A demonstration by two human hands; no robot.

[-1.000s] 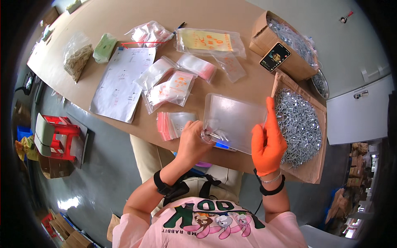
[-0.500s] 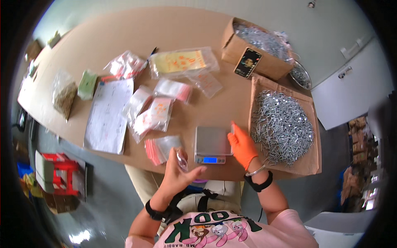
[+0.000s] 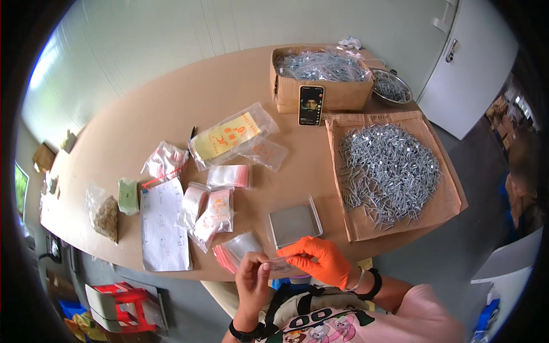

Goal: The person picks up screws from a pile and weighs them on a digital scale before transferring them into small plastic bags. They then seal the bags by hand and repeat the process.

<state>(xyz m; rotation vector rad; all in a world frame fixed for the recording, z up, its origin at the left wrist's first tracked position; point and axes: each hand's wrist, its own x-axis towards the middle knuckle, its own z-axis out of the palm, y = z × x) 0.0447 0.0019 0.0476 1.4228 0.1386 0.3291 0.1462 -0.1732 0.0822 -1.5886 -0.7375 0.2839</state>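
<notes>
A small clear plastic bag (image 3: pixel 280 264) is pinched between both hands in front of the table's near edge. My bare left hand (image 3: pixel 253 281) closes thumb and fingers on the bag's left end. My right hand (image 3: pixel 321 262), in an orange glove, grips its right end. Whatever the bag contains is too small to make out. Just beyond the hands lies a small scale (image 3: pixel 296 224) with a square metal plate; my glove hides its front. Left of it is a fanned stack of clear zip bags (image 3: pixel 239 251) with red edges. A heap of silver screws or nails (image 3: pixel 392 171) spreads on brown cardboard (image 3: pixel 377 230) to the right.
At the back, a cardboard box (image 3: pixel 343 97) holds filled plastic bags, with a phone (image 3: pixel 310 106) leaning on it. Beside it stands a metal bowl (image 3: pixel 394 88) of hardware. Bundled bags (image 3: pixel 213 217), a paper sheet (image 3: pixel 166 228) and a bag of brownish pieces (image 3: pixel 103 214) lie left.
My right hand has left the scale's right side and come to the bag in my left hand. Both hands now hold it. The view has shifted, showing more of the wall.
</notes>
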